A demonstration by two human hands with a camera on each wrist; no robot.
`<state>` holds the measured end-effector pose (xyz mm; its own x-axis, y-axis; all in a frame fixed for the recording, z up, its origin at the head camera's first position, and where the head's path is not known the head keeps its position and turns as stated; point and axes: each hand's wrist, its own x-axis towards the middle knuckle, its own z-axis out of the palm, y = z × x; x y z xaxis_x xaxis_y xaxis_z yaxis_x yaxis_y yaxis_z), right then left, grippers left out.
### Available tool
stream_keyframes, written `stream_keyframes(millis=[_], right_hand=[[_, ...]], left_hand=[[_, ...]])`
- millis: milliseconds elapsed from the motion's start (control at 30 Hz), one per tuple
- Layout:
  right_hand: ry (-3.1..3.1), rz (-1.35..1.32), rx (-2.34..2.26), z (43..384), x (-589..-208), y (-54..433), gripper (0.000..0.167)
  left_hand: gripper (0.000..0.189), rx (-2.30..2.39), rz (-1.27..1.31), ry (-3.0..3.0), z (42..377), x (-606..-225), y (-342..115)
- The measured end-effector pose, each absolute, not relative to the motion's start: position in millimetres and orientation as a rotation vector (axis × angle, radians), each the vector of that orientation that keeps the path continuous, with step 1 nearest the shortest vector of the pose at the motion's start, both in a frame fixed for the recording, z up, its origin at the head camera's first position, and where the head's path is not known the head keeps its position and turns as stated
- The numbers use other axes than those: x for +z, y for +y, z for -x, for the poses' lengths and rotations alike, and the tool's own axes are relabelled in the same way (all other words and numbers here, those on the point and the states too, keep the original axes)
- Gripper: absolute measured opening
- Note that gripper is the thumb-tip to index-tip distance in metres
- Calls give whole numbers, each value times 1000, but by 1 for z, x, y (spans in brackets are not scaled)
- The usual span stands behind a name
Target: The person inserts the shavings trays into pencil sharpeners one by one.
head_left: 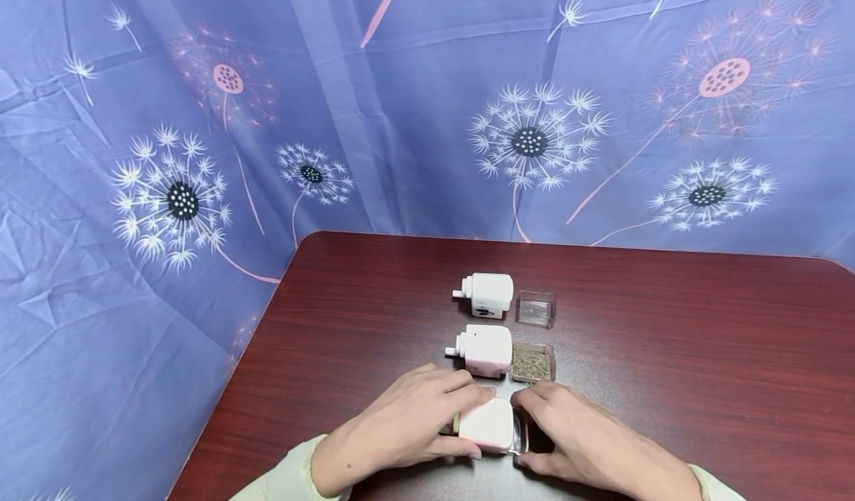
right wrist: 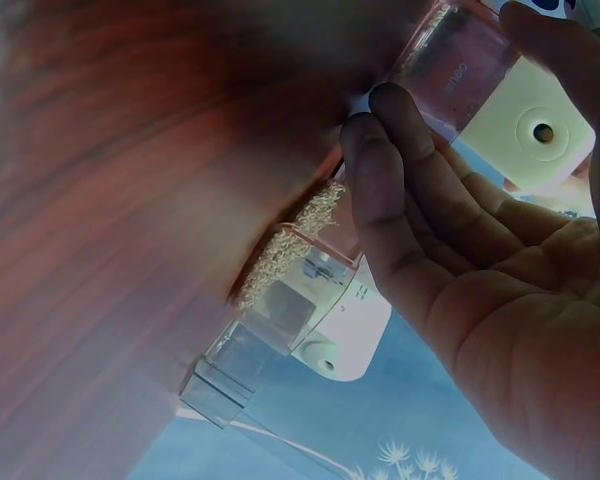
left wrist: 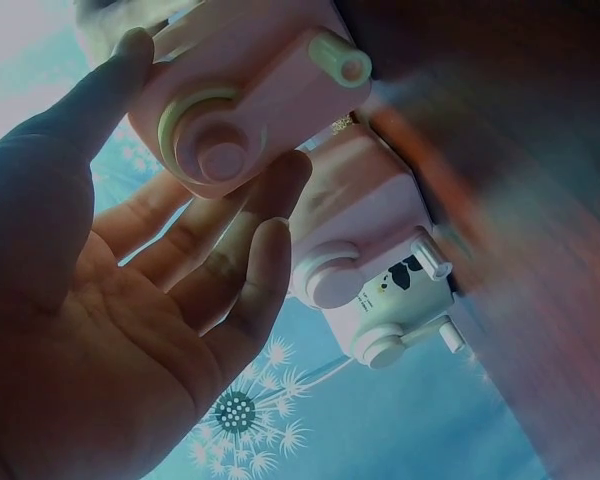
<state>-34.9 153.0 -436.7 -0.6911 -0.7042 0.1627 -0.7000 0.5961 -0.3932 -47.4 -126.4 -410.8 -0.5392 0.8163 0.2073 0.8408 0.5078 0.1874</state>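
Note:
A pale pencil sharpener (head_left: 486, 423) with a crank lies on its side nearest me, a yellowish crank handle (left wrist: 338, 62) showing in the left wrist view. My left hand (head_left: 417, 419) grips its body between thumb and fingers. A clear shavings drawer (right wrist: 458, 75) juts partway from its right end. My right hand (head_left: 568, 430) pinches this drawer, with the thumb on one side and fingers on the other. Just beyond lies a pinkish sharpener (head_left: 487, 349), next to a drawer of shavings (head_left: 533, 364).
Farther back lies a white sharpener (head_left: 492, 295) with a dark print. A clear drawer (head_left: 536, 308) with no shavings visible sits to its right. All rest on a dark red wooden table (head_left: 668, 338), against a blue dandelion-patterned cloth (head_left: 414, 115).

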Motion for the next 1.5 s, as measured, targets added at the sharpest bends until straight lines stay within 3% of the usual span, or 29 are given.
stream_keyframes(millis=[1500], right_hand=[[2779,1278,-685,40,-436,136,46]], left_hand=[[64,-433,1478,-2657,49,-409,-125]])
